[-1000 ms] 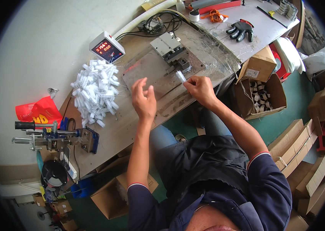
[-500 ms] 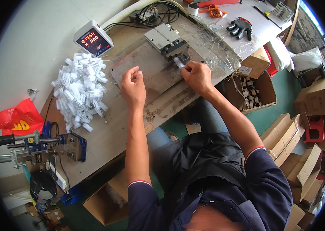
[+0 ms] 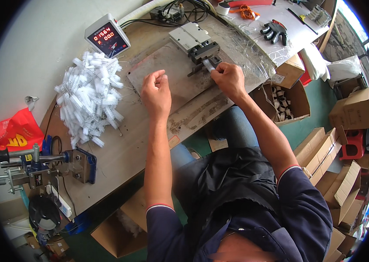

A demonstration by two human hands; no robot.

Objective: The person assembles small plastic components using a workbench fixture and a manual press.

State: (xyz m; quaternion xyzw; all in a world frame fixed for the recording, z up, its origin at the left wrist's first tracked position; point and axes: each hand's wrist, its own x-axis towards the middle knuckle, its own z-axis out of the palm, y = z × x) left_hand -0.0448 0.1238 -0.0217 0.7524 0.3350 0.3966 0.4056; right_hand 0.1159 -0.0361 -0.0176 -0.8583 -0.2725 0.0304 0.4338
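My right hand [image 3: 229,78] pinches a small white ribbed part [image 3: 209,64] and holds it at the jaws of a grey metal fixture [image 3: 194,40] bolted on a steel plate [image 3: 171,83]. Over the bare plate hovers my left hand [image 3: 156,91], fingers loosely curled with nothing visible in them. A big heap of the same white ribbed parts [image 3: 89,97] lies to the left of that hand on the workbench [image 3: 119,153].
A digital counter box [image 3: 107,38] with red digits stands at the back left. A blue hand-lever tool [image 3: 40,163] is clamped at the bench's left edge, by a red bag [image 3: 12,133]. An open carton [image 3: 287,102] of parts sits right of the bench; black gloves [image 3: 274,30] lie beyond.
My right hand has carried the white part up to the fixture's jaws. My left hand has closed from spread fingers into a loose curl over the plate.
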